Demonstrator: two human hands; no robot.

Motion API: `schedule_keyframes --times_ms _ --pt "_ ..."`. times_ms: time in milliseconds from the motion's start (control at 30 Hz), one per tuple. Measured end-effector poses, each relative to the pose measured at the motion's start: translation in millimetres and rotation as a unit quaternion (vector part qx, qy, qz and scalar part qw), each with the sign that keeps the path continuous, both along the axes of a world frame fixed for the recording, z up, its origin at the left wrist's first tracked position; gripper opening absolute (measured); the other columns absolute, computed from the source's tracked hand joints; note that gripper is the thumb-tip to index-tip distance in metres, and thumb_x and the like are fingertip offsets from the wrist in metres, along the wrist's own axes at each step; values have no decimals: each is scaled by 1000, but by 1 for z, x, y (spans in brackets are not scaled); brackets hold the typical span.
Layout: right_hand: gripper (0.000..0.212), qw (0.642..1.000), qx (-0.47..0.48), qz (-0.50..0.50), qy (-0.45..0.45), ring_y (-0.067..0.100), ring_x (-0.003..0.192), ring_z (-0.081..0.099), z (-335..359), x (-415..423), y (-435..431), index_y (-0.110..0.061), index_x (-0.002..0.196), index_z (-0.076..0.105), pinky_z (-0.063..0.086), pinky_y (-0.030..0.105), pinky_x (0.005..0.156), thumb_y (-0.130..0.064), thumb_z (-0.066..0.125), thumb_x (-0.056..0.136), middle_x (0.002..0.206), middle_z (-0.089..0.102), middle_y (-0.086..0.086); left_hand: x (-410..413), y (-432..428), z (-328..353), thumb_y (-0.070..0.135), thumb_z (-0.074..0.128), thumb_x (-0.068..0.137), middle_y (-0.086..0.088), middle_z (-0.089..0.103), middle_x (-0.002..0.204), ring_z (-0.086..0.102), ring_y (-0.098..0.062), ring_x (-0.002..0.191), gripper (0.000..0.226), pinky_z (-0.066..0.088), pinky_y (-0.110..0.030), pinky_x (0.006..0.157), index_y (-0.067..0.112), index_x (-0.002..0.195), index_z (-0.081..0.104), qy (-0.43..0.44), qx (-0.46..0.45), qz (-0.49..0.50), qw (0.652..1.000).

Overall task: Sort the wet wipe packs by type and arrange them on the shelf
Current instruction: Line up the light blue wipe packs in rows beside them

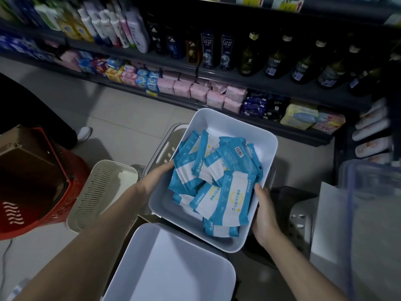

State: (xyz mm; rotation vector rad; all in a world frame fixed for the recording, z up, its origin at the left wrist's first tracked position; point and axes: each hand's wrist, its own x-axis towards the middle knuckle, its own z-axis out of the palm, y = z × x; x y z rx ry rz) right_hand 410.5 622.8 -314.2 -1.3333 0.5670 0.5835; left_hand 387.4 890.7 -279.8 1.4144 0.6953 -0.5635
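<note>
Here I am with both hands on the white rectangular plastic bin [227, 124], which is up off the floor and tilted. My left hand [161, 173] is on the left wall, fingers curled over the rim and touching the nearest packs, though I can't see the tips clearly. My right hand [265, 208] clamps the right wall, thumb hooked over the rim and the fingers [260, 227] wrapped round the outside.

The blue-and-white wet wipe packs [219, 181] are all in this bin, heaped loosely and overlapping. I make out about a dozen, but I can't give an exact number because some are buried. One lies barcode side up and the rest show their fronts. As far as I can tell they are all the same type, so the sorting looks done for this lot.

The arranging hasn't started. I see none of these packs on the dark metal store shelf [260, 85], whose lower tier holds pink and other packs, with bottles above.

Around me there is one second white plastic bin [169, 266] with nothing in it, just below the one I hold. One beige perforated basket [97, 198] sits to my left, and one red shopping basket [52, 205] holds a brown cardboard box [26, 161]. One grey slotted basket [166, 146] is under my bin.

So what's left is to carry the bin over and line up every pack.
</note>
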Motion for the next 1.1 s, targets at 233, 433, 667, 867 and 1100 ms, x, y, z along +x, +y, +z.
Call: schedule_keyframes --times_ms 233,433,667,867,1100 --pt "27 999 -7 -35 -11 29 100 66 24 6 0 -12 112 57 52 37 73 -24 50 89 107 68 13 -1 -7 34 51 51 91 -2 70 117 64 -21 110 44 41 -43 106 18 115 67 -42 10 16 999" --pt "24 996 28 -61 -60 25 91 67 75 9 6 -15 113 59 53 39 75 -20 48 92 99 69 9 -10 -7 81 66 63 72 -6 66 123 60 -28 116 68 37 -51 109 19 121 64 -69 12 51 996" --pt "28 991 34 -52 -115 24 86 68 141 -32 7 -19 111 62 53 35 66 -13 47 89 98 70 11 -50 -8 153 61 59 81 -7 68 119 64 -28 111 57 41 -46 105 18 117 68 -85 20 38 995" --pt "20 985 41 -77 -147 22 74 65 199 -97 2 -19 88 60 49 32 63 -6 46 90 83 68 8 -107 -19 216 38 47 95 -6 76 93 72 -13 73 34 54 -22 67 14 93 72 -135 7 30 990" --pt "17 974 68 -127 -176 30 83 68 256 -183 -14 -17 98 63 52 35 66 -15 51 86 95 71 14 -177 -32 281 38 51 94 -8 75 98 71 -20 87 32 52 -32 81 15 98 72 -185 -1 7 983"
